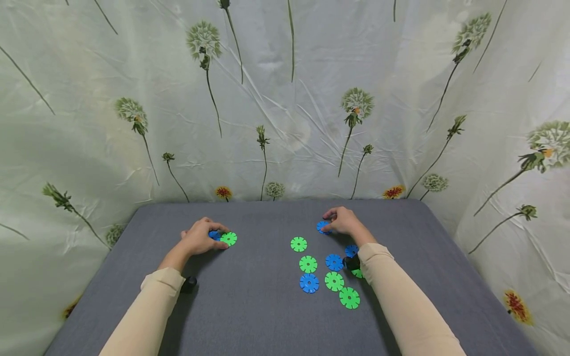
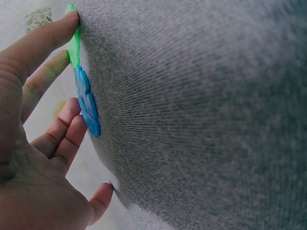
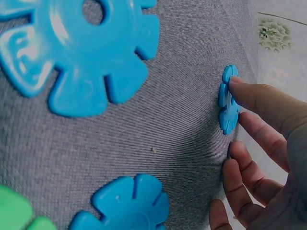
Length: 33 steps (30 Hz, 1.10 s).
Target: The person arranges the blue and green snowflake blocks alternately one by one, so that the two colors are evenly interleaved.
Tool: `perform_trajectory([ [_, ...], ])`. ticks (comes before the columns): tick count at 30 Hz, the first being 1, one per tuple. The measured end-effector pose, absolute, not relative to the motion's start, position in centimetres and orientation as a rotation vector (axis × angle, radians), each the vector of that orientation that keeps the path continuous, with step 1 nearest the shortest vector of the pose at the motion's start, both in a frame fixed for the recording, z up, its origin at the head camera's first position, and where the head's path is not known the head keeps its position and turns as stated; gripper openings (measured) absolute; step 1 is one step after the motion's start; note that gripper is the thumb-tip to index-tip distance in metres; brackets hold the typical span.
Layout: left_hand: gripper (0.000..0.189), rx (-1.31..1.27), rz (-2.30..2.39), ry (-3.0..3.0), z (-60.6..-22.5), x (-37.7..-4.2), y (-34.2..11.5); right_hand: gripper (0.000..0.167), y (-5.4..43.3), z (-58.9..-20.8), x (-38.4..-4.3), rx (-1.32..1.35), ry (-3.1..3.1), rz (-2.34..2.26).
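At the left of the table, my left hand (image 1: 199, 238) pinches a green notched plastic disc (image 1: 229, 239) between thumb and a finger. A blue notched disc (image 2: 89, 106) lies against it, with other fingers of that hand at its edge. Farther right, toward the back, my right hand (image 1: 348, 223) holds another blue notched disc (image 3: 224, 115) by its edges, thumb on the near side and a finger opposite. This disc is low at the cloth; whether it touches the cloth I cannot tell.
Between the arms lie loose discs: green ones (image 1: 299, 244) and blue ones (image 1: 309, 283), several in all. Some sit beneath the right wrist, where a green disc (image 1: 357, 273) is partly hidden. Grey cloth (image 1: 254, 296) covers the table; a floral curtain (image 1: 294, 99) hangs behind.
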<state>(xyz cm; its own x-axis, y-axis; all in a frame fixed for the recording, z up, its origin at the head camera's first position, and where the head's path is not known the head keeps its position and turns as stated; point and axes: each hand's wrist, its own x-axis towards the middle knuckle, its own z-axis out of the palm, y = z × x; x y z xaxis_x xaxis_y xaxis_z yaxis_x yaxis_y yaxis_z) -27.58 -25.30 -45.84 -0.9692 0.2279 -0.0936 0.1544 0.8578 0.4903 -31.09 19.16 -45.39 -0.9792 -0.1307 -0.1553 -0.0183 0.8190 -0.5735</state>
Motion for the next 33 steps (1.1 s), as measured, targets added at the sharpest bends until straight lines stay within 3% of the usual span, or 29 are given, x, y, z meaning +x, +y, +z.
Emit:
perform_trajectory([
  [33, 0.043, 0.309, 0.781, 2.888, -46.26, -27.62, -25.38, 0.043, 20.02, -45.49, -30.99, -0.159, 2.770, -0.904],
])
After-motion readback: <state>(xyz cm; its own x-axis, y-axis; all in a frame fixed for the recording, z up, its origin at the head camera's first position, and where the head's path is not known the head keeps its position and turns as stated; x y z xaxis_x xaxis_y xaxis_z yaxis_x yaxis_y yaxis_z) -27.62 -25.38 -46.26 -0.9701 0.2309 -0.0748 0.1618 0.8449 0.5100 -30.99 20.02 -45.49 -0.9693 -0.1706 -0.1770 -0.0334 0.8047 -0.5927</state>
